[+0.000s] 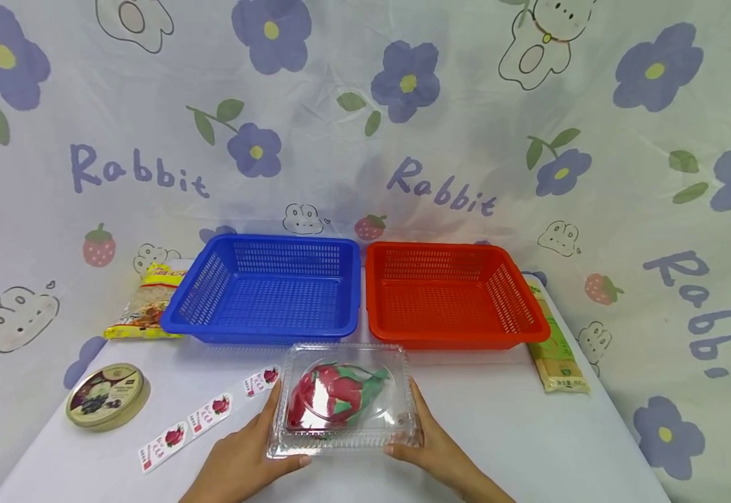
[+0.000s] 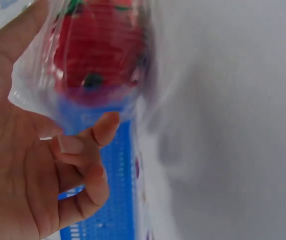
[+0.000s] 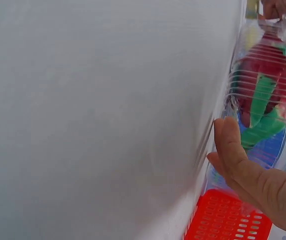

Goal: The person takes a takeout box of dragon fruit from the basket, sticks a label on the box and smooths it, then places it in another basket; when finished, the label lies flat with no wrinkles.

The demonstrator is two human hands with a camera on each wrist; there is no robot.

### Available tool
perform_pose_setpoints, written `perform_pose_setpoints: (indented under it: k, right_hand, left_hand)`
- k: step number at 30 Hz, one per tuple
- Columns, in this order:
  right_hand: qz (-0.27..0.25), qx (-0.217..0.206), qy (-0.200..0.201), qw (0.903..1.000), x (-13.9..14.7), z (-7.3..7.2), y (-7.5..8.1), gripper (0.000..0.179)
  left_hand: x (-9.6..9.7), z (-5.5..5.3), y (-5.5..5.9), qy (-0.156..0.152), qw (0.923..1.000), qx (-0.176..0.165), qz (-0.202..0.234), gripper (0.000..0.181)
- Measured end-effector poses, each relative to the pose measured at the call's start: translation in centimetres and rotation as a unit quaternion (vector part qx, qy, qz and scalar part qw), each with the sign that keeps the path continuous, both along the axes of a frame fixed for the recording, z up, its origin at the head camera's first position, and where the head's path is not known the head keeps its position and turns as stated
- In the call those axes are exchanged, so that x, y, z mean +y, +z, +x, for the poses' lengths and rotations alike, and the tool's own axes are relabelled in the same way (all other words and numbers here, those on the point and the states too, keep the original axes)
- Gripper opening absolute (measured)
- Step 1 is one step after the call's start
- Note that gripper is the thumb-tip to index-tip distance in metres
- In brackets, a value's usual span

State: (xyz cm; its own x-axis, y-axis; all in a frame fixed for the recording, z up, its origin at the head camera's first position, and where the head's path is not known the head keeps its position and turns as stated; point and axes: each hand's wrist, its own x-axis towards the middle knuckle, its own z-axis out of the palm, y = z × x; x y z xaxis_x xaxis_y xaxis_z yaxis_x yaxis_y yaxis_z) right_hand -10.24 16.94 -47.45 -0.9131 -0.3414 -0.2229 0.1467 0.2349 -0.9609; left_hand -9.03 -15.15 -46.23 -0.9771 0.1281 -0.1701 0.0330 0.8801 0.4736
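Observation:
Between my two hands is a clear plastic clamshell box (image 1: 340,441) with its lid down, held low in front of the baskets. Inside lies a red dragon fruit (image 1: 330,395) with green scales, seen through the lid. My left hand (image 1: 242,450) grips the box's left side, thumb along the near edge. On the opposite side my right hand (image 1: 431,447) holds it, its thumb at the near right corner. The left wrist view shows some left-hand fingers (image 2: 95,192) curled beside the box. In the right wrist view, right-hand fingertips (image 3: 228,131) touch the clear wall.
A blue basket (image 1: 264,328) and a red basket (image 1: 459,339) stand side by side behind the box. To the left are a yellow food packet (image 1: 151,307), a round tin (image 1: 106,397) and a strip of dragon fruit stickers (image 1: 198,419). A green-yellow packet (image 1: 556,349) lies right.

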Motion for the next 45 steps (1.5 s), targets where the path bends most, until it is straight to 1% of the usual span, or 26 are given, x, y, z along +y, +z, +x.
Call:
perform_pose_setpoints:
  k: [3,5,7,8,10,14,16,17,18,21,25,27,29,32,36,40,45]
  right_hand:
    - [0.009,-0.004,-0.001,1.0,0.1,0.1,0.2,0.112]
    - [0.015,-0.005,-0.002,0.9999,0.2,0.1,0.3,0.112]
    - [0.015,-0.005,-0.001,0.9999,0.4,0.2,0.4,0.112]
    - [0.014,-0.005,-0.001,0.9999,0.5,0.2,0.4,0.112]
    - [0.011,-0.005,0.003,0.9999,0.6,0.3,0.3,0.112]
    - [0.009,-0.01,0.012,0.9998,0.8,0.3,0.2,0.113]
    - [0.011,-0.01,0.015,0.9998,0.8,0.3,0.1,0.112]
    - [0.011,-0.011,0.016,0.9998,0.7,0.3,0.1,0.111]
    - [0.01,-0.009,0.017,0.9998,0.7,0.3,0.1,0.111]
    - [0.01,-0.003,0.019,0.9998,0.8,0.2,0.1,0.11]
    - [0.005,0.005,0.025,0.9997,0.9,0.3,0.1,0.11]
    - [0.003,0.01,0.029,0.9995,0.9,0.3,0.1,0.11]
    - [0.002,0.014,0.033,0.9994,0.9,0.4,0.0,0.109]
    - [0.004,0.021,0.037,0.9991,1.0,0.4,0.0,0.108]
    - [0.005,0.027,0.042,0.9988,1.0,0.5,-0.2,0.107]
    - [0.002,0.025,0.045,0.9987,1.1,0.5,-0.3,0.106]
    - [0.005,0.027,0.046,0.9986,1.1,0.4,-0.3,0.105]
  left_hand:
    - [-1.1,0.0,0.5,0.004,0.9993,-0.034,-0.013,0.128]
    - [-1.8,-0.1,0.8,0.012,0.9986,-0.047,-0.018,0.129]
    - [-2.5,-0.4,1.1,0.018,0.9982,-0.056,-0.013,0.127]
    - [-2.9,-0.6,1.2,0.017,0.9983,-0.054,-0.007,0.125]
    - [-3.8,-0.8,1.3,0.003,0.9992,-0.04,-0.004,0.121]
    - [-5.7,-1.3,1.5,-0.042,0.999,-0.013,-0.012,0.117]
    - [-6.5,-1.7,1.6,-0.056,0.9982,-0.003,-0.018,0.116]
    - [-6.9,-1.9,1.5,-0.065,0.9977,0.005,-0.019,0.115]
    - [-7.2,-2.2,1.4,-0.067,0.9975,0.011,-0.02,0.113]
    - [-8.0,-3.3,1.0,-0.065,0.9964,0.032,-0.043,0.105]
    - [-8.9,-4.5,0.0,-0.055,0.9918,0.074,-0.088,0.097]
    - [-9.3,-5.0,-0.5,-0.049,0.9892,0.093,-0.102,0.095]
    - [-9.5,-5.3,-0.9,-0.041,0.9879,0.103,-0.108,0.094]
    - [-9.7,-5.7,-1.4,-0.034,0.988,0.103,-0.11,0.093]
    - [-9.7,-6.1,-1.8,-0.028,0.9891,0.093,-0.11,0.092]
    - [-9.7,-6.5,-1.9,-0.025,0.9905,0.083,-0.106,0.09]
    - [-9.8,-6.9,-1.9,-0.015,0.9942,0.068,-0.081,0.083]
